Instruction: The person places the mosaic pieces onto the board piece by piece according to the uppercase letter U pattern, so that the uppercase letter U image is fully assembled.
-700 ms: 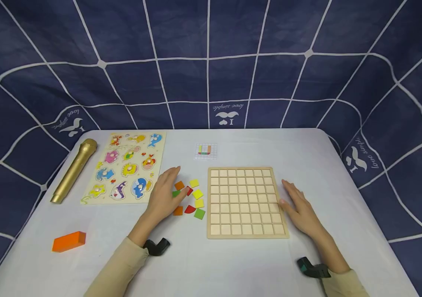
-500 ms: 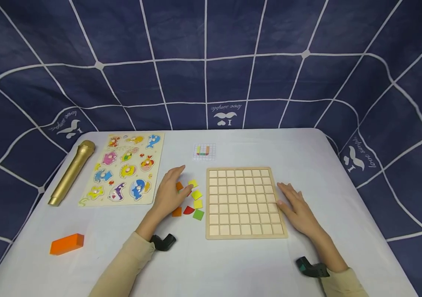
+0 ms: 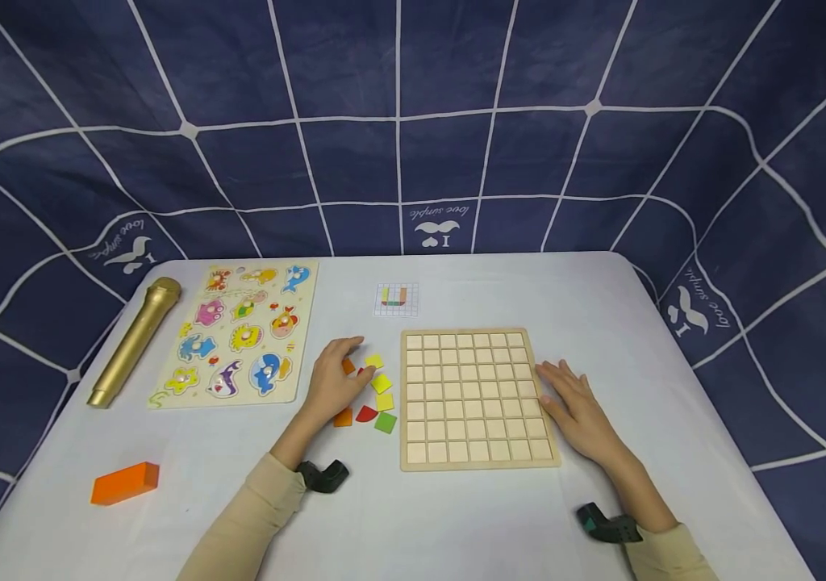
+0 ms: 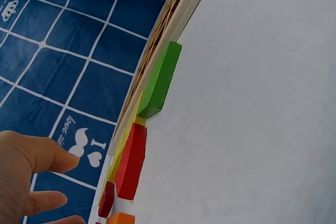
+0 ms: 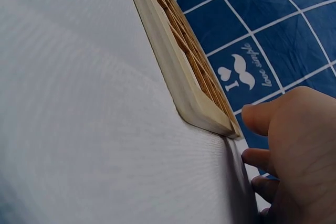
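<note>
My left hand (image 3: 335,383) hovers over a loose group of small coloured pieces, its thumb and fingers apart with nothing between them. The group has a yellow square (image 3: 384,402), a red quarter-round piece (image 3: 366,414), a green square (image 3: 385,422) and an orange square (image 3: 343,417); the hand hides some others. In the left wrist view, the green piece (image 4: 160,80) shows its thick edge near the wooden board. My right hand (image 3: 581,411) lies beside the right edge of the wooden grid board (image 3: 481,467), fingers extended. In the right wrist view, its thumb (image 5: 257,118) is close to the board's corner.
A small pattern card (image 3: 396,310) lies behind the board. On the left are an animal puzzle board (image 3: 256,393), a gold microphone (image 3: 134,343) and an orange block (image 3: 125,483). A dark blue gridded cloth (image 3: 355,161) stands behind the white table (image 3: 471,524).
My left hand has shifted slightly right over the pieces, its fingers bending a little more. The right hand stays by the board. The whole head view has drifted slightly.
</note>
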